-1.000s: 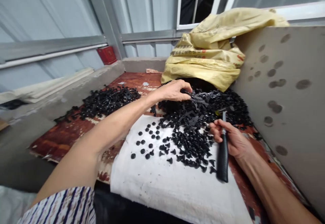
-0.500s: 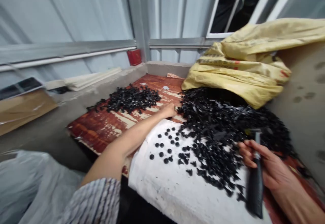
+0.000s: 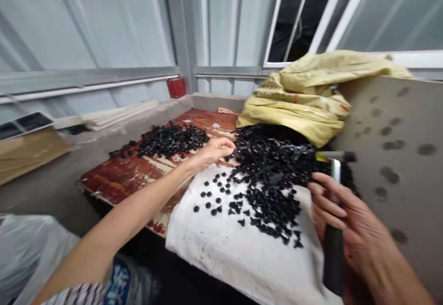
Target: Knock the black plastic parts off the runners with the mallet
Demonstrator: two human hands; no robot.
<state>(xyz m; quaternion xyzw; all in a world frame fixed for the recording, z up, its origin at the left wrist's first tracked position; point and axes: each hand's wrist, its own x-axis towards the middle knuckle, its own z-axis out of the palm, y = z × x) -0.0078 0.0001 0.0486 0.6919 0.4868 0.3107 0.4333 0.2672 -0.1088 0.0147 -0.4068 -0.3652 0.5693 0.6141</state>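
My left hand [image 3: 216, 152] reaches to the left edge of a large heap of small black plastic parts [image 3: 273, 171], fingertips pinched together. Black parts lie right at the fingertips; whether one is between them is hard to tell. My right hand [image 3: 341, 217] grips a hammer [image 3: 334, 259] by its black handle. Its metal shaft points up, with a yellow and dark head beside the heap's right side. Several round-topped black pieces [image 3: 208, 194] are spread singly over a white cloth [image 3: 221, 249] in front of the heap.
A second pile of black parts [image 3: 171, 140] lies on the worn red board [image 3: 114, 180]. Behind the large heap slumps a yellow woven sack [image 3: 287, 111]. A spotted pale panel [image 3: 391, 157] stands at right, a low concrete ledge [image 3: 104, 143] at left, with a plastic bag [image 3: 31, 249] below.
My left hand has lifted a little from the heap's edge, and its fingers show more fully. The hammer's head has risen clear of the parts. The view has shifted to the right.
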